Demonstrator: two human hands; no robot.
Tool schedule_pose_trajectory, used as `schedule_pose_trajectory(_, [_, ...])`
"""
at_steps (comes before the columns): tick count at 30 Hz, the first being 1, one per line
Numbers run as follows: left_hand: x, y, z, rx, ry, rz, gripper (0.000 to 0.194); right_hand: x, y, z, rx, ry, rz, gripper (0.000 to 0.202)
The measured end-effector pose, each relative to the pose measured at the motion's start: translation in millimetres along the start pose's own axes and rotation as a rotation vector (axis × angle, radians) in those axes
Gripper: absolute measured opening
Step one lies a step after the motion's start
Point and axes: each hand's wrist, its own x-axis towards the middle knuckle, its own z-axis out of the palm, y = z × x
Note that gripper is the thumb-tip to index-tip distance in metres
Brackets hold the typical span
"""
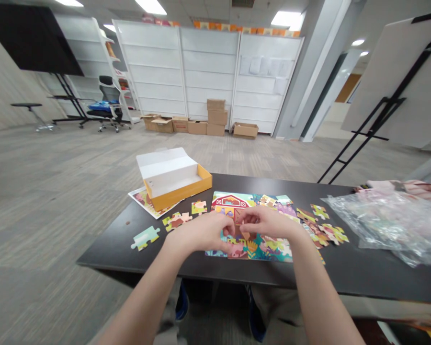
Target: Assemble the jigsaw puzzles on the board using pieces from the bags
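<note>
A colourful jigsaw puzzle [231,201] with a red barn lies on the black table in front of me, partly hidden under both hands. My left hand [207,233] rests over its left side, fingers curved and thumb apart from them, near the pink pieces at the lower edge. From the right, my right hand [273,223] reaches over the middle with its fingers bent down in a pinch around a small brownish puzzle piece [244,235]. Loose pieces lie on top of the puzzle's right part. A pale blue-green puzzle piece [145,238] lies alone on the left.
An open yellow box [181,191] with a white inside stands at the back left, over a printed picture sheet [143,199]. Several loose pieces [331,233] lie right of the puzzle. Crumpled clear plastic [391,223] covers the table's right side. The front edge [237,275] runs below my forearms.
</note>
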Motion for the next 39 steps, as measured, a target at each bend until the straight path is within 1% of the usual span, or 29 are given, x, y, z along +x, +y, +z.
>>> schedule_pose_trajectory(3, [9, 12, 9.8, 0.074, -0.05, 0.027, 0.045, -17, 7, -18, -0.013, 0.157, 0.022, 0.025])
schedule_pose_trajectory(5, [14, 17, 16.7, 0.118, -0.078, 0.026, 0.052, -29, 15, -28, -0.009, 0.224, 0.055, 0.029])
schedule_pose_trajectory(6, [16, 18, 19.7, 0.14, -0.088, 0.024, 0.053, -36, 18, -33, 0.008, 0.248, 0.067, 0.03])
schedule_pose_trajectory(8, [18, 19, 23.6, 0.179, -0.097, 0.018, 0.05, -50, 24, -41, 0.041, 0.314, 0.08, 0.034])
schedule_pose_trajectory(11, [17, 17, 23.4, 0.155, -0.126, -0.01, 0.047, -71, 27, -51, 0.029, 0.49, 0.121, 0.037])
schedule_pose_trajectory(14, [13, 13, 20.4, 0.109, -0.156, -0.033, 0.043, -90, 31, -59, -0.061, 0.68, 0.184, 0.037])
schedule_pose_trajectory(15, [12, 11, 19.9, 0.099, -0.157, -0.037, 0.043, -95, 34, -61, -0.101, 0.727, 0.208, 0.036])
schedule_pose_trajectory(17, [10, 8, 20.2, 0.097, -0.148, -0.051, 0.043, -104, 44, -66, -0.178, 0.777, 0.267, 0.033])
schedule_pose_trajectory(19, [9, 4, 21.5, 0.091, -0.145, -0.046, 0.042, -114, 60, -70, -0.247, 0.784, 0.334, 0.029])
schedule_pose_trajectory(24, [10, 0, 21.9, 0.066, -0.143, -0.025, 0.038, -147, 103, -83, -0.39, 0.722, 0.507, 0.022])
schedule_pose_trajectory(28, [11, 1, 18.8, 0.035, -0.165, -0.076, 0.041, -173, 123, -90, -0.375, 0.729, 0.577, 0.019])
schedule_pose_trajectory(31, [10, 2, 18.3, 0.011, -0.169, -0.108, 0.042, -176, 124, -89, -0.353, 0.668, 0.574, 0.021])
schedule_pose_trajectory(33, [10, 1, 19.4, 0.003, -0.162, -0.113, 0.042, -169, 119, -85, -0.366, 0.633, 0.555, 0.023])
schedule_pose_trajectory(36, [10, -2, 21.1, 0.008, -0.159, -0.115, 0.044, -153, 109, -80, -0.365, 0.615, 0.47, 0.021])
schedule_pose_trajectory(38, [10, -3, 21.1, 0.012, -0.165, -0.117, 0.044, -144, 107, -79, -0.358, 0.605, 0.433, 0.021])
schedule_pose_trajectory(39, [10, -3, 20.7, 0.013, -0.167, -0.119, 0.043, -142, 109, -79, -0.366, 0.609, 0.447, 0.021])
